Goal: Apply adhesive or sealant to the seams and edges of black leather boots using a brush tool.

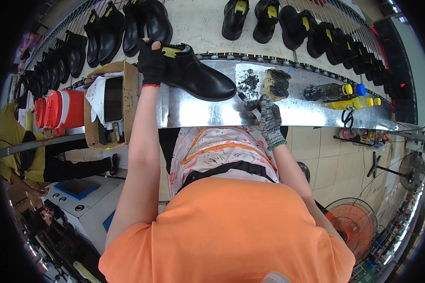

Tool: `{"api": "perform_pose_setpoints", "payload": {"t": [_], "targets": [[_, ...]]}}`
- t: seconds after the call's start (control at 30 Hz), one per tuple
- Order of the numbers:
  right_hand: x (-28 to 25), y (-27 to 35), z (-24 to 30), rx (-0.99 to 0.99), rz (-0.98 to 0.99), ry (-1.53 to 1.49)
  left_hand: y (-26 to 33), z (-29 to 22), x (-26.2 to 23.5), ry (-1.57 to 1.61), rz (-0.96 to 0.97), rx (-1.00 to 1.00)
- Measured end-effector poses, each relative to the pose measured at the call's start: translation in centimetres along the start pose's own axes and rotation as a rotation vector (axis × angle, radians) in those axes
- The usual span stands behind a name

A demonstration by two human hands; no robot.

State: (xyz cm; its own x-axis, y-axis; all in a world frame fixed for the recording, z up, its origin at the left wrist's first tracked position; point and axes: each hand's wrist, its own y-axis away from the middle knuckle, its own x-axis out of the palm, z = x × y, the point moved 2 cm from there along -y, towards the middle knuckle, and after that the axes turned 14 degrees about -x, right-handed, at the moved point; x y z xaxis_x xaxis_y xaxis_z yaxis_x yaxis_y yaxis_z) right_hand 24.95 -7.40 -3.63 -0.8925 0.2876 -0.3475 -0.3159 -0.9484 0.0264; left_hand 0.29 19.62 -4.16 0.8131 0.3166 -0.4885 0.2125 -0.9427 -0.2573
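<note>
My left hand point(151, 63), in a black glove with bare fingertips and a red cuff, grips a black ankle boot point(200, 78) at its heel end. The boot lies on its side over the metal bench, toe to the right, with a yellow tag at its opening. My right hand point(270, 123), in a grey knitted glove with a green cuff, closes around a small dark tool point(249, 103) like a brush. The tool's tip is close to the boot's toe; whether they touch I cannot tell. Beyond lie a black-smeared white sheet point(248, 80) and a blackened cloth or sponge point(276, 84).
A conveyor point(198, 30) carrying several black boots runs behind the metal bench point(203, 113). Bottles point(328, 92) and black scissors point(347, 119) lie right. At left are a cardboard box point(130, 99), a red jug point(71, 111) and a person in yellow point(19, 146). A fan point(352, 224) stands lower right.
</note>
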Motion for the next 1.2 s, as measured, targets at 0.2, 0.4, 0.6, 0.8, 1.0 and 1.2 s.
{"api": "perform_pose_setpoints", "payload": {"t": [0.2,0.4,0.6,0.8,1.0,1.2], "targets": [[0.1,-0.2,-2.0,-0.165,-0.099,0.110,4.4,-1.6,-4.0,-0.026,-0.004,0.041],[0.2,-0.7,-2.6,-0.082,-0.057,0.198,8.6,-3.2,-6.5,-0.101,0.079,0.012],[0.1,-0.9,-0.5,0.007,-0.105,-0.020,11.7,-5.4,-7.9,-0.117,0.198,-0.047],[-0.5,-0.4,1.6,-0.098,0.004,0.174,13.7,-6.1,-9.0,0.043,0.465,-0.245],[-0.6,1.3,2.2,-0.138,0.119,0.223,16.0,-4.4,-8.5,0.157,0.829,-0.583],[-0.8,3.4,2.1,-0.356,0.122,0.361,18.4,-3.2,-6.8,0.408,1.047,-0.832]]}}
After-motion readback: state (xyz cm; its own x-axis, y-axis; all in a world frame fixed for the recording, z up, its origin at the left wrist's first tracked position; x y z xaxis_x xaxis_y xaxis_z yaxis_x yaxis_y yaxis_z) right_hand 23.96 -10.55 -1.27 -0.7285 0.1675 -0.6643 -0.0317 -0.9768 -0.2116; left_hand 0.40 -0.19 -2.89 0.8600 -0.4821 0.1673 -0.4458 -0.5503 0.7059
